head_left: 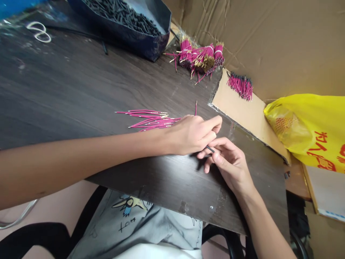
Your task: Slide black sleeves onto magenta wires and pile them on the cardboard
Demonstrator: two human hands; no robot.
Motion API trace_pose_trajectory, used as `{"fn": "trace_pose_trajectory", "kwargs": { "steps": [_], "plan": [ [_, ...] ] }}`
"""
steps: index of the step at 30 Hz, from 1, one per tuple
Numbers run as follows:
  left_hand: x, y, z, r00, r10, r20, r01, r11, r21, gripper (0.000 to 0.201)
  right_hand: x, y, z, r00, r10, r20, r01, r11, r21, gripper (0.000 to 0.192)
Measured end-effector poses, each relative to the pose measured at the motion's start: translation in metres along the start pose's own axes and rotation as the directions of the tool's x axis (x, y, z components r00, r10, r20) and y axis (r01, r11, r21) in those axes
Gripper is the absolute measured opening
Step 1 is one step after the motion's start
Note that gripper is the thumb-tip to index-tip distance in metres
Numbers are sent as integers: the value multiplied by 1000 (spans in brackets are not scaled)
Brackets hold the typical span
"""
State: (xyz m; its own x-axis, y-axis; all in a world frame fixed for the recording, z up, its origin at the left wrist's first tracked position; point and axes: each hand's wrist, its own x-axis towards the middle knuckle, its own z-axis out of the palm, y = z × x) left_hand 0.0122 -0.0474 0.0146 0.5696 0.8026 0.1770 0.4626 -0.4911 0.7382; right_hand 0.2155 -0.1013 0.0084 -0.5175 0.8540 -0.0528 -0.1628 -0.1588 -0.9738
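Observation:
My left hand [195, 133] is closed in a pinch just above the table, its fingertips turned toward my other hand. Whatever it grips is hidden behind the fingers. My right hand [233, 162] holds a short thin black tube [210, 149] at the thumb tip, with the other fingers loosely curled. The tube's far end meets the left fingers. Beside and partly behind my left wrist lie several loose pink wires [151, 120] with metal tips. A single pink wire [196, 108] stands out beyond the left knuckles.
A dark blue bag [159, 45] of short black tubes stands at the back. Bundled pink wires [185, 50] lie to its right. On a cardboard piece [223, 93] rests a pile of black-ended pink wires [242, 86]. A yellow bag [304, 122] is at the right.

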Motion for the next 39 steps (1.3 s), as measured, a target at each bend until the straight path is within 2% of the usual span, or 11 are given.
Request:
{"fn": "trace_pose_trajectory", "kwargs": {
  "steps": [6, 11, 17, 20, 24, 30, 33, 39],
  "plan": [
    [-2, 2, 1, 1000, 10, 9, -10, 999, -36, 24, 0, -2, -3, 998, 49, 35, -52, 995, 89, 18],
    [-2, 3, 1, 999, 49, 7, -49, 999, 6, 25, -2, -4, -4, 990, 120, 78, -130, 983, 129, 18],
    [-2, 2, 1, 998, 55, 14, -55, 998, 15, 24, -2, -5, -4, 990, 125, 67, -134, 982, 136, 17],
    [-3, 2, 1, 999, 49, -10, -49, 999, -3, 24, -2, -6, -2, 995, 97, 17, -99, 983, 153, 14],
    [-5, 2, -2, 997, 71, 11, -71, 997, -23, 26, 1, -6, -1, 992, 10, -123, 7, 991, 134, 9],
    [-5, 6, -5, 986, 136, 101, -127, 988, -89, 30, 4, -1, -1, 932, -148, -331, 123, 988, -96, 12],
    [-4, 7, -5, 984, 122, 128, -103, 984, -144, 29, 3, 0, -2, 908, -192, -372, 130, 974, -185, 11],
    [-1, 6, -4, 987, 86, 133, -41, 949, -314, 40, 4, 0, -4, 883, -234, -408, 130, 955, -267, 13]
  ]
}}
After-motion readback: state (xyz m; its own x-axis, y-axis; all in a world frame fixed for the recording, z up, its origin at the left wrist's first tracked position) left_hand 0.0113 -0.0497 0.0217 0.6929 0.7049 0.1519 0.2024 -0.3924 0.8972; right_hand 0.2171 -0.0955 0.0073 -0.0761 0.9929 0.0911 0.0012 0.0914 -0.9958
